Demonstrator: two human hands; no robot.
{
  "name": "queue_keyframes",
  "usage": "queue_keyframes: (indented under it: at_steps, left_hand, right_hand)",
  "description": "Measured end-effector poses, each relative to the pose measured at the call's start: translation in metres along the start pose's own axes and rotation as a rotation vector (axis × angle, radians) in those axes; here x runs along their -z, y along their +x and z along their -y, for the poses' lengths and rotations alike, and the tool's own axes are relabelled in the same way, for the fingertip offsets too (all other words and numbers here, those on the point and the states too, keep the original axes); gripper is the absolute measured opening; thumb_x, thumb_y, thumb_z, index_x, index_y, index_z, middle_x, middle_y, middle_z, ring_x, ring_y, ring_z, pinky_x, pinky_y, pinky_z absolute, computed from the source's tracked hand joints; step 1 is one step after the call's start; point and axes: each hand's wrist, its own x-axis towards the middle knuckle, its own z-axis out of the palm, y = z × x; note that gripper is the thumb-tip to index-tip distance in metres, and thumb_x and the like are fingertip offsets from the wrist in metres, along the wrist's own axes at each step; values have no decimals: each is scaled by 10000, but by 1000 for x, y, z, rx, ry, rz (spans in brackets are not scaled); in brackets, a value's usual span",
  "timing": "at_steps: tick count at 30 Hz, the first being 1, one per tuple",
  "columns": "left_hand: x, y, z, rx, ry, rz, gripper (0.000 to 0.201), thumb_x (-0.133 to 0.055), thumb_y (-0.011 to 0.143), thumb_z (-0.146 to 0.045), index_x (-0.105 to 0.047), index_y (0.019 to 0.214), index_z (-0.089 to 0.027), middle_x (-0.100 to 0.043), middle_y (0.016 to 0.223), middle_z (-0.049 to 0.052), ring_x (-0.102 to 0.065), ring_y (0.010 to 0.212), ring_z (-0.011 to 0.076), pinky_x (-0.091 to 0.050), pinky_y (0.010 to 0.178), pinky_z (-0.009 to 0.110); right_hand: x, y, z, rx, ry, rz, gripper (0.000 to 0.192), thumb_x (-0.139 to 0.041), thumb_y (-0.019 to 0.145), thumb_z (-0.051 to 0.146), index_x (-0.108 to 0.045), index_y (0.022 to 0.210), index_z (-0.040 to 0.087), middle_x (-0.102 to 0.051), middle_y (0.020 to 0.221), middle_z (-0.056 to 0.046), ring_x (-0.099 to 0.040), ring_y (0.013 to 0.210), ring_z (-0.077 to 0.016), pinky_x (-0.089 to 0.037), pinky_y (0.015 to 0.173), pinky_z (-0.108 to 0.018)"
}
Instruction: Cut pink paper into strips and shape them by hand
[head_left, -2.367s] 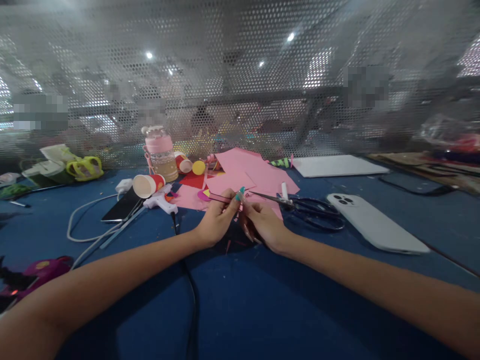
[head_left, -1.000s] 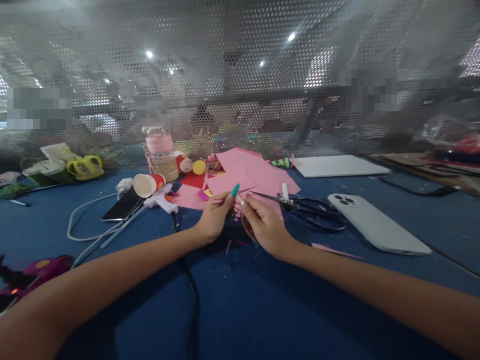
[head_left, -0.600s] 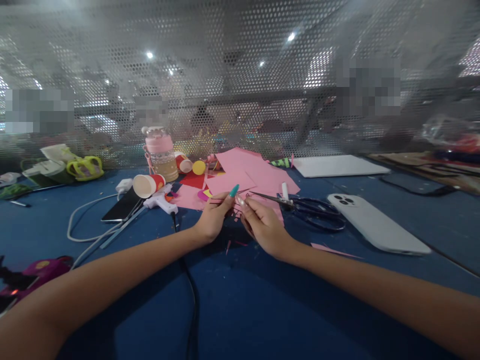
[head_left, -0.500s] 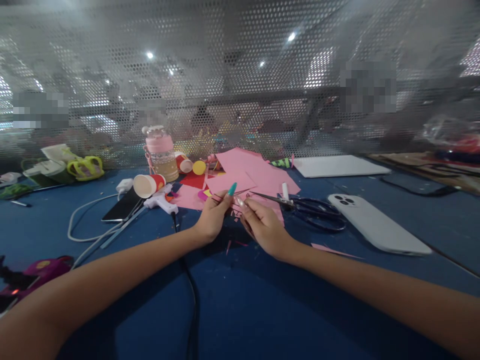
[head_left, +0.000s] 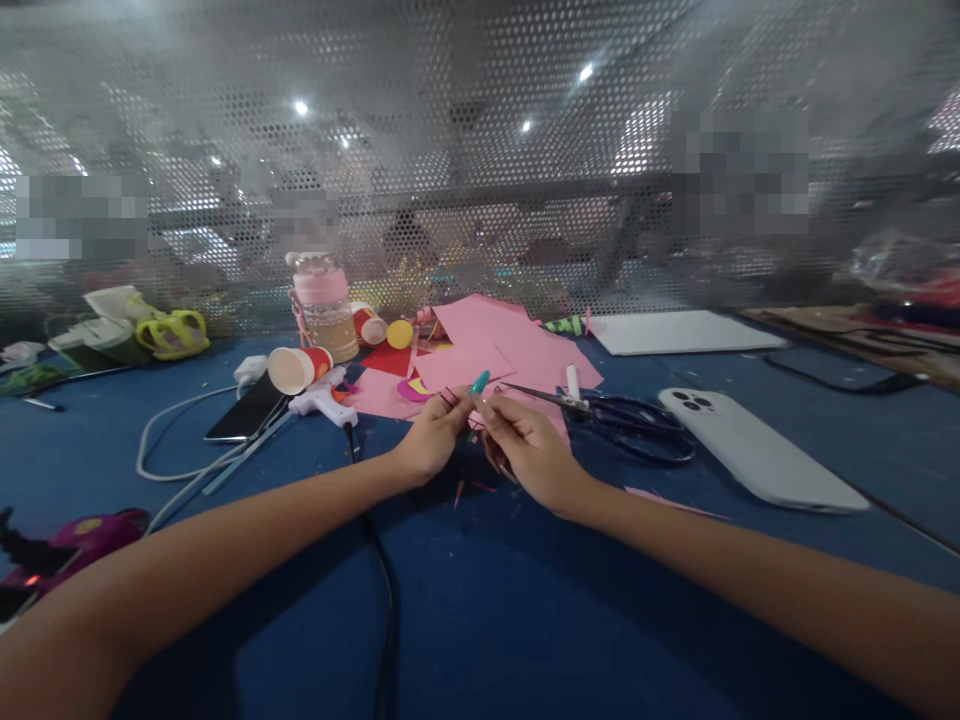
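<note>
My left hand (head_left: pixel 433 436) and my right hand (head_left: pixel 531 452) meet at the fingertips over the blue table (head_left: pixel 480 620). Both are closed in a pinch, thumbs on top; whatever lies between them is too small and hidden to name. A long teal nail shows on my left thumb. Behind the fingers lie sheets of pink paper (head_left: pixel 525 348), with small pink scraps under my hands. Scissors (head_left: pixel 634 424) with dark blue handles lie just right of my right hand, blades pointing towards my fingers. A white glue gun (head_left: pixel 327 402) lies left of my left hand.
Paper cups (head_left: pixel 294 370), a dark phone (head_left: pixel 241 410), white cables and a pink-lidded bottle (head_left: pixel 324 300) stand or lie at left. A white phone (head_left: pixel 757 450) and a white flat board (head_left: pixel 679 332) are at right. A perforated metal screen (head_left: pixel 480 150) rises behind.
My fingertips have drawn closer together, and my left thumb has shifted right and down, its nail now close to my right fingers. Objects on the table keep their places.
</note>
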Motion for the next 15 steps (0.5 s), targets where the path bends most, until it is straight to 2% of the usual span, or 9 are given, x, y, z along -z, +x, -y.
queue_keyframes:
  at_steps: [7,10,15]
  left_hand:
    - [-3,-3,-3,-5,11,62,391,-629,680,-456,-457,518,-145,-366,464,-66,-249,436,39,-192,417,200]
    - [-4,-6,-4,49,27,35,373,-613,712,-438,-442,533,-158,-346,458,-68,-244,424,43,-185,405,208]
    - [-5,-10,-4,176,11,56,384,-577,732,-475,-406,554,-181,-317,431,-73,-250,384,48,-177,378,211]
  right_hand:
    - [3,1,-3,-67,-16,-99,400,-507,744,578,-418,606,213,-378,403,91,-324,284,-65,-239,282,-209]
    - [3,1,-2,-69,-72,-157,423,-521,730,582,-408,563,210,-370,388,85,-322,298,-67,-233,298,-213]
    - [3,0,1,-15,-230,-239,490,-525,710,605,-353,475,212,-346,359,71,-323,340,-77,-247,351,-224]
